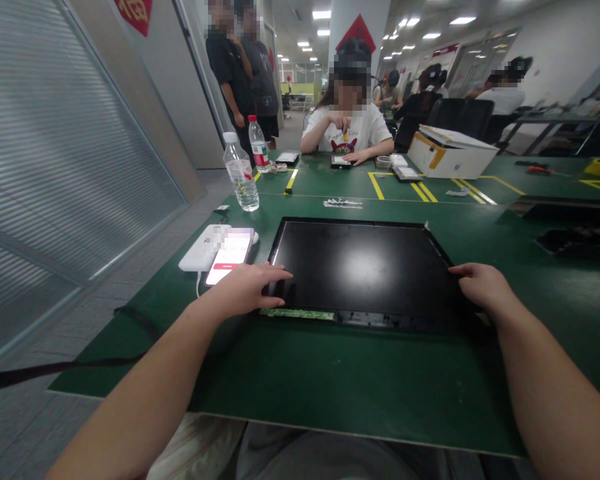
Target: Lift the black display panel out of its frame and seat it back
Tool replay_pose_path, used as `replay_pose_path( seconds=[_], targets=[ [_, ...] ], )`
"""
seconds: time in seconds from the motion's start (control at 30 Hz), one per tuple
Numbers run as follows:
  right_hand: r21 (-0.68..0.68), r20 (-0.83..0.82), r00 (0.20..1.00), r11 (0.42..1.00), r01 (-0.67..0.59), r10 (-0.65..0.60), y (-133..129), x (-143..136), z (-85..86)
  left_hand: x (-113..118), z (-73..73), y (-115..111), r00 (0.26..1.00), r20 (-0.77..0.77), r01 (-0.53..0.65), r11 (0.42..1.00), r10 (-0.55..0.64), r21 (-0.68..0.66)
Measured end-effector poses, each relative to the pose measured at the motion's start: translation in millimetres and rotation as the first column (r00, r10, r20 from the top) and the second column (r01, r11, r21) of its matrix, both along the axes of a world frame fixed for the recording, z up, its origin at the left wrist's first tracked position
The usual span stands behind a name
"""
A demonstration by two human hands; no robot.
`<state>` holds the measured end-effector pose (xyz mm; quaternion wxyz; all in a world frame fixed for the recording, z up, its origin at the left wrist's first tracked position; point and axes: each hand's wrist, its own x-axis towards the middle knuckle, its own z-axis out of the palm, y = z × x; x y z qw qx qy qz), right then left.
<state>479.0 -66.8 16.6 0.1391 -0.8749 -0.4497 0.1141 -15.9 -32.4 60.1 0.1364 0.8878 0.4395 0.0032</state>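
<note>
Nearest, a green circuit board lines the seven o'clock edge of a black display panel, flat on the table at twelve. At the panel's nine, the left hand spreads finger and thumb over it (whether it grips underneath cannot be told); at three, the right hand's curled fingers grasp the rim — probably steadying it. At ten lies a phone beside a white power bank — perhaps for charging. Farther, at eleven, stands a white-capped bottle.

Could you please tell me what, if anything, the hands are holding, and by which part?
The right hand appears to hold the black display panel by its right edge; the left hand is at its left edge, its grip unclear.
</note>
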Motion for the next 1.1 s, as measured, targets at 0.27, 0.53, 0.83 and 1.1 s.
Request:
replay_pose_path(
  seconds=[0.27, 0.53, 0.83, 1.1],
  targets=[
    [0.003, 0.004, 1.000, 1.000, 0.004, -0.004, -1, -3, 3.0, -2, -0.6, 2, 0.999, 0.029, -0.041, 0.999, 0.041, 0.025],
    [-0.061, 0.004, 1.000, 0.998, -0.027, 0.028, -6, -8, 13.9, 0, -6.1, 7, 0.956, 0.180, -0.253, 0.963, 0.233, 0.094],
    [-0.038, -0.245, 0.964, 0.995, 0.096, -0.102, -6, -9, 12.1, 6, -5.4, 6, 0.937, 0.165, -0.325, 0.942, 0.308, 0.083],
    [-0.004, -0.269, 0.956, 0.993, 0.120, -0.117, -9, -16, 16.4, 5, -8.3, 6, 0.929, 0.163, -0.346, 0.937, 0.333, 0.055]
  ],
)
